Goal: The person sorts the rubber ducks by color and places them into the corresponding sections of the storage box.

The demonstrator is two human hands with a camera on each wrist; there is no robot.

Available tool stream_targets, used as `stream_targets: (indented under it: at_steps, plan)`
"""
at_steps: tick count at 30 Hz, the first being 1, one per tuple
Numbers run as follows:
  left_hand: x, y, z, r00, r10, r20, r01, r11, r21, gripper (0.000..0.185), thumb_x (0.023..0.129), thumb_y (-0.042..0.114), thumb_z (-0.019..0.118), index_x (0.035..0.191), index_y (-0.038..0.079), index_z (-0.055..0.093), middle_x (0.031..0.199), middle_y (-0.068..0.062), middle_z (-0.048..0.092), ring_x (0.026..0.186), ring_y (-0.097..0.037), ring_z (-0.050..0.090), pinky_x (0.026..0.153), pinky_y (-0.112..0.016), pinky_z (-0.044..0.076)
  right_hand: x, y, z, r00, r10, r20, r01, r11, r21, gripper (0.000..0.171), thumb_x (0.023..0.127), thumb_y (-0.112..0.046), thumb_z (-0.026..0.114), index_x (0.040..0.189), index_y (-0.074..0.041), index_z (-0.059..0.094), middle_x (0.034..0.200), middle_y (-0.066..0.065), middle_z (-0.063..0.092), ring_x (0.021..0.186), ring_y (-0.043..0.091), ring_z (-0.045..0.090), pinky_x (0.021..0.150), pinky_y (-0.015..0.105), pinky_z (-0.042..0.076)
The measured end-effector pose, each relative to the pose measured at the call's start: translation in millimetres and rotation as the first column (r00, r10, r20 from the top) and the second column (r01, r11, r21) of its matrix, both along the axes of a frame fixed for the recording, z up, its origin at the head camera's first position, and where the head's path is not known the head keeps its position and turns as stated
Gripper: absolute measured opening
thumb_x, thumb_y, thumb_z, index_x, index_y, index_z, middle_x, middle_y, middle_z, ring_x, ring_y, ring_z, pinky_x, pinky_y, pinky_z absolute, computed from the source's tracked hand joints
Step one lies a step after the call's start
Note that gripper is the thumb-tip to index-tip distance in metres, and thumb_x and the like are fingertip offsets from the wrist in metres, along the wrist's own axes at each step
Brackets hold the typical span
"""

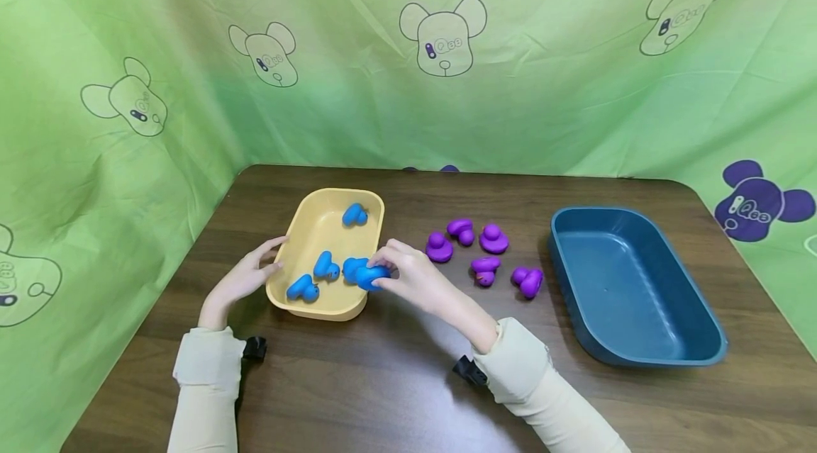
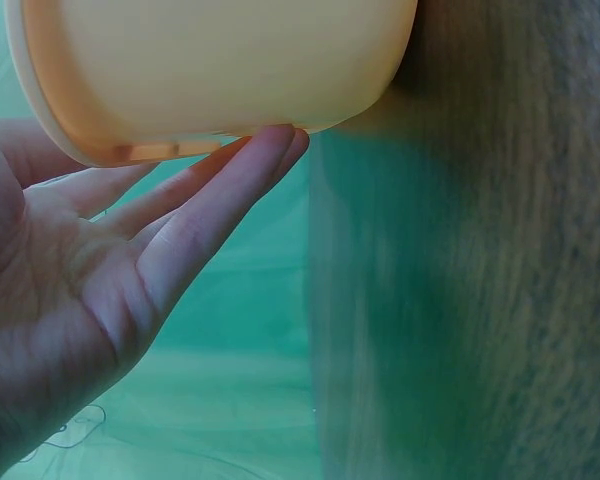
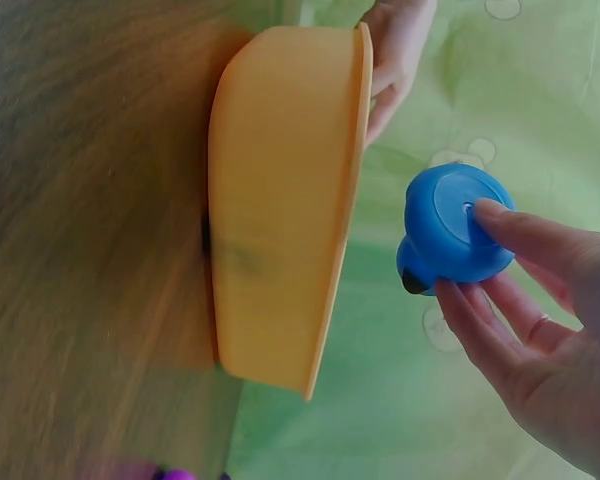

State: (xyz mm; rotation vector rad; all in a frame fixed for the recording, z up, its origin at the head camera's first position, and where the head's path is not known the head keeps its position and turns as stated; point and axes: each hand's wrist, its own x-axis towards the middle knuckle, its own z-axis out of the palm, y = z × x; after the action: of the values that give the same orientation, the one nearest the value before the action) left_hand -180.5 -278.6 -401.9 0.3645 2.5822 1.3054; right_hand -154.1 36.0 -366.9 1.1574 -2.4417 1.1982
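My right hand [image 1: 411, 274] pinches a blue rubber duck [image 3: 458, 225] between thumb and fingers, above the near right side of the yellow bin [image 1: 319, 226]. In the right wrist view the duck's flat round underside faces the thumb, and it is clear of the bin's rim. Several other blue ducks [image 1: 326, 266] lie inside the bin, one of them partly hidden by the held duck. On the bin's left side, my left hand [image 1: 245, 276] rests with fairly straight fingers [image 2: 215, 205] against the outer wall.
Several purple rubber ducks [image 1: 485, 269] lie scattered on the brown wooden table [image 1: 383, 382], right of my right hand. Beyond them stands a dark blue bin [image 1: 628, 290] with nothing in it. A green printed cloth [image 1: 357, 113] hangs behind the table and along its sides.
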Motion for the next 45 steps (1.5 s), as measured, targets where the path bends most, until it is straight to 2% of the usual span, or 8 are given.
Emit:
stream_targets:
  at_steps: [14,21,29,45]
  plan:
    - [-0.5,0,-0.5,1.0,-0.012,-0.027,0.012,1.0,-0.006,0.048,0.089,0.0,0.044,0.135,-0.003,0.028,0.119,-0.033,0.043,0.102,-0.04,0.049,0.072,-0.032,0.045,2.9,-17,-4.7,1.0,-0.014,0.004,0.014,0.999,-0.037,0.017,0.074,-0.004,0.069,0.089,-0.003,0.061,0.085,0.005,0.054,0.077,0.015,0.054,0.071,0.026,0.047]
    - [-0.6,0,-0.4,1.0,-0.007,-0.026,0.006,1.0,-0.013,0.048,0.089,0.0,0.044,0.134,-0.002,0.029,0.117,-0.033,0.044,0.099,-0.039,0.051,0.072,-0.033,0.045,3.0,-24,-7.2,1.0,-0.018,0.01,0.019,0.999,-0.05,0.016,0.074,-0.003,0.07,0.087,-0.004,0.062,0.084,0.005,0.054,0.078,0.014,0.055,0.072,0.021,0.045]
    - [-2.4,-1,-3.0,1.0,-0.015,-0.016,0.015,1.0,0.013,0.049,0.089,-0.001,0.043,0.135,-0.002,0.028,0.117,-0.033,0.045,0.097,-0.037,0.052,0.069,-0.03,0.045,4.2,-30,-9.9,0.999,-0.015,0.033,0.016,0.999,-0.042,0.015,0.075,-0.004,0.069,0.088,-0.004,0.062,0.082,0.004,0.053,0.075,0.014,0.052,0.068,0.029,0.047]
    - [-2.4,-2,-3.4,1.0,-0.019,-0.017,0.019,1.0,0.004,0.048,0.09,0.0,0.043,0.135,-0.002,0.028,0.118,-0.034,0.044,0.097,-0.037,0.052,0.068,-0.031,0.046,5.3,-37,-15.7,0.998,-0.019,0.056,0.019,1.0,-0.008,0.017,0.075,-0.006,0.069,0.091,-0.005,0.063,0.081,0.002,0.051,0.075,0.013,0.052,0.069,0.023,0.045]
